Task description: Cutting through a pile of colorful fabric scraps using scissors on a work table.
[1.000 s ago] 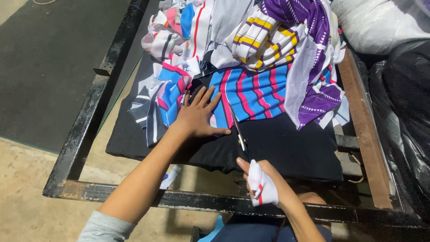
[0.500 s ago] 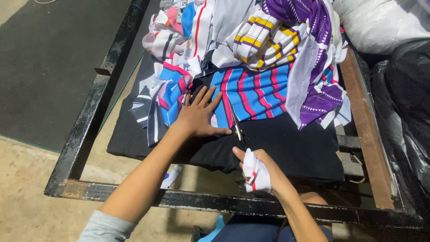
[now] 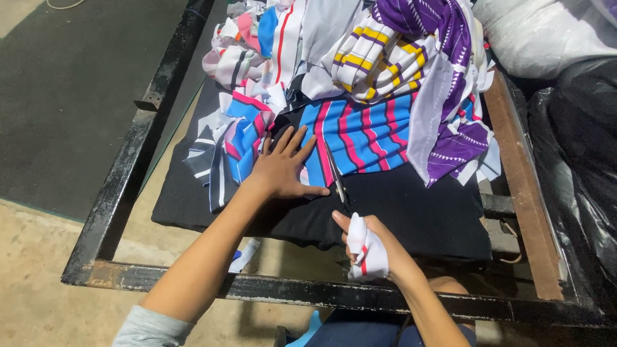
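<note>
My left hand (image 3: pixel 283 168) lies flat, fingers spread, on the blue cloth with pink stripes (image 3: pixel 369 132), pressing it onto a black pad (image 3: pixel 418 212). My right hand (image 3: pixel 369 241) grips a pair of scissors (image 3: pixel 337 180) whose handles are wrapped in white cloth. The dark blades point away from me and run into the near edge of the striped cloth, just right of my left thumb.
A heap of fabric pieces (image 3: pixel 385 51), purple, yellow-striped and white, covers the far end of the pad. A black metal frame (image 3: pixel 128 180) surrounds the work surface. Black plastic bags (image 3: pixel 585 160) stand at the right, a dark mat (image 3: pixel 64 96) at the left.
My right hand has pushed the scissors forward, so the blades now reach further into the striped cloth. My left hand stays pressed in place.
</note>
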